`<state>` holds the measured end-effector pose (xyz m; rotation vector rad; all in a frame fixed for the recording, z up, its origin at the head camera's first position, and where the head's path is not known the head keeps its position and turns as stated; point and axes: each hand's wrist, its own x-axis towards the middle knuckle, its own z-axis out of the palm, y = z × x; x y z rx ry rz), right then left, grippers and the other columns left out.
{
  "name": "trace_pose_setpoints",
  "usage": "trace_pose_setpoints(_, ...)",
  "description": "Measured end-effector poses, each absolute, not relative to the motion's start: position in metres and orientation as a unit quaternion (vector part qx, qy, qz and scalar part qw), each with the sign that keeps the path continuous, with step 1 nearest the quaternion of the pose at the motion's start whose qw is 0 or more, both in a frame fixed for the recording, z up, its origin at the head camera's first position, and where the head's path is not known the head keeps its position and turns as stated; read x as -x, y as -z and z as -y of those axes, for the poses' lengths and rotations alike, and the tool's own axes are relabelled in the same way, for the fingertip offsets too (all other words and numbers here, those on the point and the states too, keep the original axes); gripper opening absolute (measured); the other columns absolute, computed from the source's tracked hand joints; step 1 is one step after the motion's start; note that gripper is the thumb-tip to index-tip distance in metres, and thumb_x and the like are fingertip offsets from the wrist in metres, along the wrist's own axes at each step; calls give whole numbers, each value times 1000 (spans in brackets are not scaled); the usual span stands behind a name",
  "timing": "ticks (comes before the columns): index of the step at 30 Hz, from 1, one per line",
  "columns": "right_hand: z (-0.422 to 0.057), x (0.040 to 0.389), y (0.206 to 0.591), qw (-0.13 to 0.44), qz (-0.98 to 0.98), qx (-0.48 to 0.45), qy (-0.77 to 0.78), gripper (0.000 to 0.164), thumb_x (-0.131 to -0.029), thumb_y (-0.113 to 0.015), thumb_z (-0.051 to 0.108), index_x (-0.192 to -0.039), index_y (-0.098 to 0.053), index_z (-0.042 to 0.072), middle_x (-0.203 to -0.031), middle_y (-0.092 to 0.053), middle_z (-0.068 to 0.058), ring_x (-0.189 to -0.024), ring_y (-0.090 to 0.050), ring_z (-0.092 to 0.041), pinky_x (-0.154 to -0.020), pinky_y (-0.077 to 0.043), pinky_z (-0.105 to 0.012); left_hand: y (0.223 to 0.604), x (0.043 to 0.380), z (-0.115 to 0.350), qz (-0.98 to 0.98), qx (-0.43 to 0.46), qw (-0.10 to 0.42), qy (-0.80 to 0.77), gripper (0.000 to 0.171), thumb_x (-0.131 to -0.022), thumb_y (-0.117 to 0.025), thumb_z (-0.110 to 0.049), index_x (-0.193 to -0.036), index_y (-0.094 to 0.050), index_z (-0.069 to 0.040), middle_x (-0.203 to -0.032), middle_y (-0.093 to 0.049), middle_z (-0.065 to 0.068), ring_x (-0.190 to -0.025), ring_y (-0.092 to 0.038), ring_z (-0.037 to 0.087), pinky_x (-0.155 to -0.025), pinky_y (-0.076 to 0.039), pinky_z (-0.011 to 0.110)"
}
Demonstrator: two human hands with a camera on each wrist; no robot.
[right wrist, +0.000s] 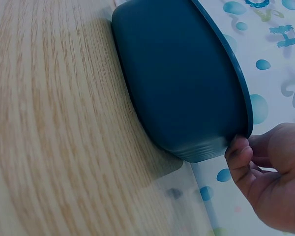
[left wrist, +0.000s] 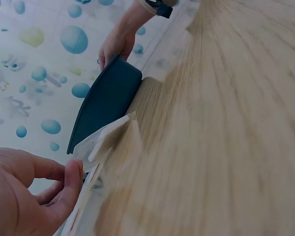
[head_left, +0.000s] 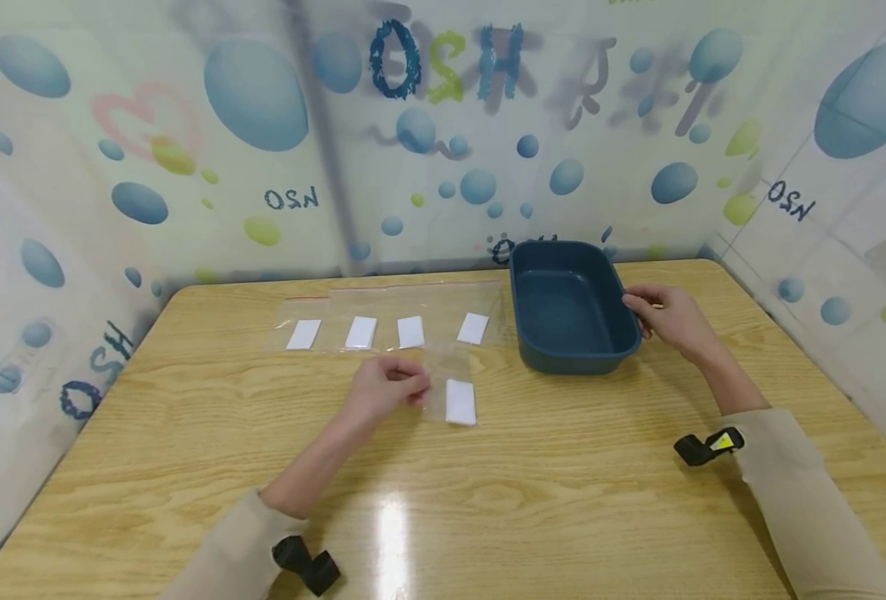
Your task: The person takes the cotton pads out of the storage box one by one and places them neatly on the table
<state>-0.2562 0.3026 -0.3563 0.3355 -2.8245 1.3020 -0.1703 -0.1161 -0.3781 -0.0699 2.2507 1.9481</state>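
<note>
Between thumb and fingers my left hand [head_left: 388,387] pinches the left edge of a clear plastic bag [head_left: 435,407] with a white rectangular piece [head_left: 461,402] inside. In the left wrist view that bag [left wrist: 105,140] looks tilted up off the table. My right hand [head_left: 671,318] grips the right rim of a dark blue plastic basin [head_left: 573,358], thumb and fingers on either side of the rim in the right wrist view. Nothing lies inside the basin. Left of it, several clear zip bags [head_left: 382,302] lie in an overlapping row, each with a white piece [head_left: 361,332].
The light wooden table [head_left: 548,500] carries all of this. Behind it and at both sides stand walls with a bubble-patterned covering [head_left: 443,208]. Each sleeve has a black wrist device, the left one [head_left: 306,565] and the right one [head_left: 708,446].
</note>
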Motion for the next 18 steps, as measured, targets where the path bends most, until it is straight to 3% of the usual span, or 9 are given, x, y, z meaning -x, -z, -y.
trace_pose_setpoints(18, -302, 256, 356, 12, 901, -114, -417, 45, -109, -47, 22, -136, -52, -13, -77, -57, -11, -60, -53, -16, -53, -44, -32, 380, 173, 126, -761, 33, 112, -638, 16, -92, -69, 5, -99, -67, 19, -76, -71, 16, -60, -67, 13, -62, -60, 28)
